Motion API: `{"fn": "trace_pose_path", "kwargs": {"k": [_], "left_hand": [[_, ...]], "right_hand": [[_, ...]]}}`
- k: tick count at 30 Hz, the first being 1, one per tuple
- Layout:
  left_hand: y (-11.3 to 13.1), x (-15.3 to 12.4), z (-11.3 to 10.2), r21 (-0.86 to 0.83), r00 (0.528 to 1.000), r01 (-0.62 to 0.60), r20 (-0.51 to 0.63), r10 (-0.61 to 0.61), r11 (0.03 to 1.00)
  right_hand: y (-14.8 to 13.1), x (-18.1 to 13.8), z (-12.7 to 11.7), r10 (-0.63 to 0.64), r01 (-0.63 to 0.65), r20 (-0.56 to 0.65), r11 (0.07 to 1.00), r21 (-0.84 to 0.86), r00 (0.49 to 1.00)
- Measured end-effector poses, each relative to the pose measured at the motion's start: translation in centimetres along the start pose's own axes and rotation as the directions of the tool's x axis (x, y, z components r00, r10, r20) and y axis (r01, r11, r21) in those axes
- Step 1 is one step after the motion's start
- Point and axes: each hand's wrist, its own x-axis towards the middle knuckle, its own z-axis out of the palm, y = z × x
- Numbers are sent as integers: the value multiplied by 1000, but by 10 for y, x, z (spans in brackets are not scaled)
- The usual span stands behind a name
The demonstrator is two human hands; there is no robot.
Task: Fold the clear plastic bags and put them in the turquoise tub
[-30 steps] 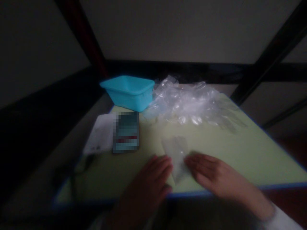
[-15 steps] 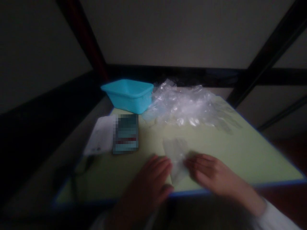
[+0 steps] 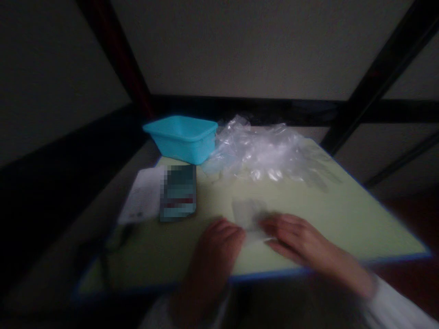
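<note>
A small clear plastic bag (image 3: 247, 214) lies flat on the table in front of me, its near part doubled up between my hands. My left hand (image 3: 221, 244) is closed at the bag's lower left edge, fingers curled together. At its lower right edge, my right hand (image 3: 295, 237) holds the bag between the fingertips and the thumb, which sits lower. The right fingertips are blurred, and both hands cover the bag's side edges.
Across the back of the yellow-green table (image 3: 343, 219) lies a heap of clear plastic bags (image 3: 267, 151). A turquoise basin (image 3: 181, 137) stands at the back left. Nearer, a pixelated dark flat object (image 3: 178, 192) rests beside a white paper (image 3: 142, 194).
The near end of the small bag has folded up, away from me. My left fingers have curled in and its thumb has drawn up; my right hand has shifted slightly left.
</note>
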Motion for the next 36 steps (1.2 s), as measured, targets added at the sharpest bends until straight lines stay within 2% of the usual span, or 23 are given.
{"fn": "trace_pose_path", "kwargs": {"k": [4, 7, 10, 12, 15, 17, 20, 23, 27, 29, 32, 34, 36], "left_hand": [[-6, 0, 1, -77, 998, 68, -13, -69, 995], [-10, 1, 3, -149, 976, 217, 6, -219, 965], [-12, 6, 5, -262, 909, 406, 17, -416, 876], [-11, 11, 6, -367, 854, 496, 43, -518, 787], [-11, 19, 9, -442, 787, 581, 90, -611, 683], [-11, 23, 12, -431, 764, 605, 77, -640, 670], [-13, 26, 16, -387, 773, 598, 44, -633, 702], [-14, 28, 19, -332, 784, 599, 58, -618, 729], [-13, 33, 19, -244, 792, 605, 85, -605, 758], [-13, 37, 18, -195, 783, 621, 109, -613, 759], [-13, 42, 16, -152, 765, 643, 158, -624, 751], [-14, 44, 15, -142, 765, 643, 181, -619, 753], [-14, 45, 14, -134, 768, 637, 188, -612, 759]], "right_hand": [[3, 7, 0, 103, -112, 65, 982, 151, 993], [6, 17, -4, 255, -267, 78, 925, 272, 964], [12, 29, -5, 410, -428, 138, 799, 422, 902], [18, 36, -5, 455, -487, 198, 708, 511, 868], [24, 44, -1, 479, -516, 233, 624, 587, 846], [26, 47, 2, 505, -527, 224, 608, 594, 834], [27, 49, 9, 553, -545, 181, 616, 570, 814], [26, 48, 13, 585, -550, 127, 637, 540, 801], [22, 45, 15, 585, -547, 46, 723, 422, 810], [19, 42, 14, 547, -510, -55, 809, 291, 836], [15, 39, 14, 383, -383, -165, 923, 29, 909], [12, 38, 16, 273, -283, -121, 956, -74, 954], [10, 38, 20, 204, -207, -40, 970, -124, 978]]}}
